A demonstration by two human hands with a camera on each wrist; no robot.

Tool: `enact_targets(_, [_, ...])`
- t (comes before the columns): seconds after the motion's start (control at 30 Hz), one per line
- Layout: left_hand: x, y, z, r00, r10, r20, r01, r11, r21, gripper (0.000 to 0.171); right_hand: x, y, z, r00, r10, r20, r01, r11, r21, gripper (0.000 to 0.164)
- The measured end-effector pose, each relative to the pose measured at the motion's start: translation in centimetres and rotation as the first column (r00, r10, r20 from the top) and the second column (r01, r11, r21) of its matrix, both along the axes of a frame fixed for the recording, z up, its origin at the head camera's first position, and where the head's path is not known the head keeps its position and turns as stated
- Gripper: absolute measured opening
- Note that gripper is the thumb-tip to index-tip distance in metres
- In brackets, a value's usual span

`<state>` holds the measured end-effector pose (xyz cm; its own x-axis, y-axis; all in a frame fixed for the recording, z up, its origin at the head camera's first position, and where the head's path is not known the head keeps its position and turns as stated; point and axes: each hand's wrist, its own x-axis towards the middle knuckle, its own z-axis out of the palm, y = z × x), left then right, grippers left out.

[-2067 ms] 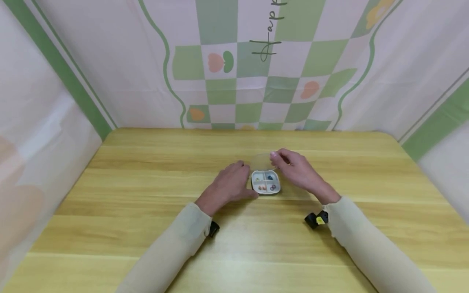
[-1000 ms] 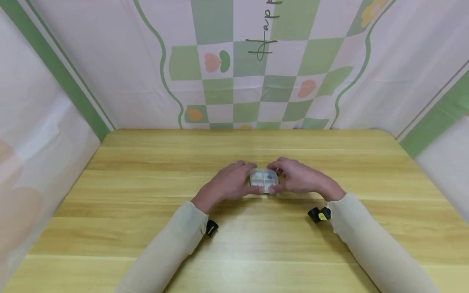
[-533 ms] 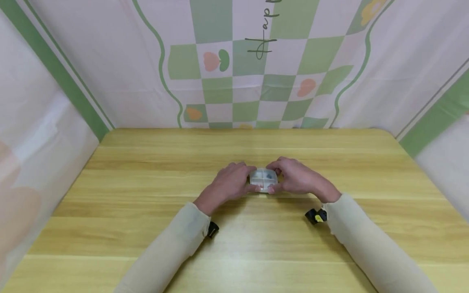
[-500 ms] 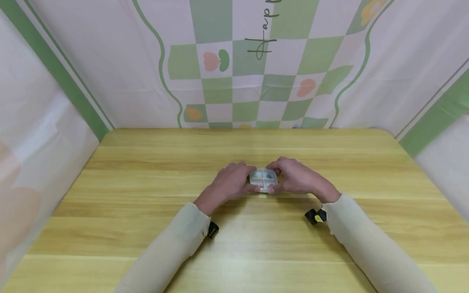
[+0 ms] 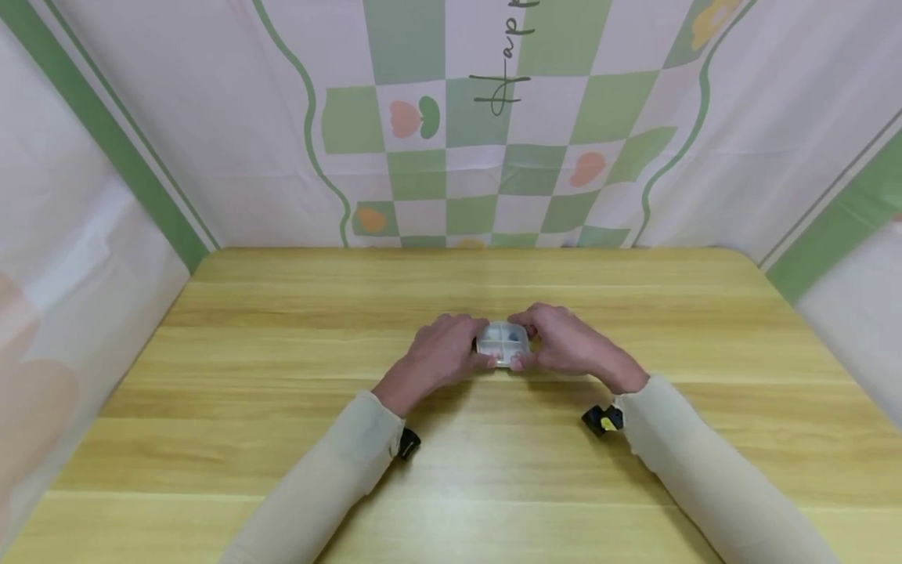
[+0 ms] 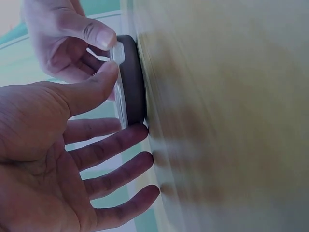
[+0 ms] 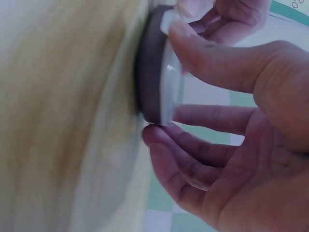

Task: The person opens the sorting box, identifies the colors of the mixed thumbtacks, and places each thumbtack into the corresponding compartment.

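Note:
A small four-compartment pill box [image 5: 503,345] lies on the table between both hands, its translucent lid down over the compartments. Through the lid a bluish item shows at the far right; the other contents are blurred. The wrist views show its dark base [image 6: 132,82] resting on the tabletop. The left hand [image 5: 444,350] holds the left side, thumb at the near lid edge, index finger at the far edge. From the other side the right hand [image 5: 569,341] grips the box likewise, thumb beside the left thumb. The left hand's lower fingertips [image 6: 153,191] touch the table.
The wooden table [image 5: 451,470] spreads around the hands. Behind it hangs a green-and-white checked curtain [image 5: 479,172], with pale cloth at both sides. A small black camera [image 5: 602,421] sits on the right wrist, another black camera [image 5: 409,443] on the left.
Two seconds ago the lid stood up with the right hand at it, showing small coloured pieces inside. The lid came down, and both thumbs moved to its near edge. Since then only slight shifts show.

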<state>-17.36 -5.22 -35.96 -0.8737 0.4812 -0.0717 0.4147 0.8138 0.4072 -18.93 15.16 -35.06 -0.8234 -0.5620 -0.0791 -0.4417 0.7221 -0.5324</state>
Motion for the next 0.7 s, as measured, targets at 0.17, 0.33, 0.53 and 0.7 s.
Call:
enact_targets(0.17, [0.1,-0.1,0.0,0.999,0.042,-0.009,-0.043,0.999,-0.027,0.041,0.1,-0.6,-0.6,0.998,-0.054,-0.031,0.053,0.998,-0.042,0.044])
enact_targets(0.33, [0.0,-0.2,0.1,0.999,0.048,-0.022,-0.05,0.997,-0.066,0.051,-0.1,-1.0,-0.9,0.993,-0.114,-0.004,0.114,0.989,-0.091,0.045])
enact_targets(0.53, [0.0,-0.2,0.0,0.999,0.041,-0.022,-0.043,0.992,-0.117,0.061,-0.3,-1.0,-1.1,0.989,-0.143,0.023,0.145,0.984,-0.099,0.047])
enact_targets(0.7, [0.1,-0.3,-0.2,0.999,0.047,-0.015,-0.048,0.99,-0.133,0.062,-0.2,-1.1,-1.3,0.988,-0.15,0.026,0.151,0.983,-0.107,0.047])
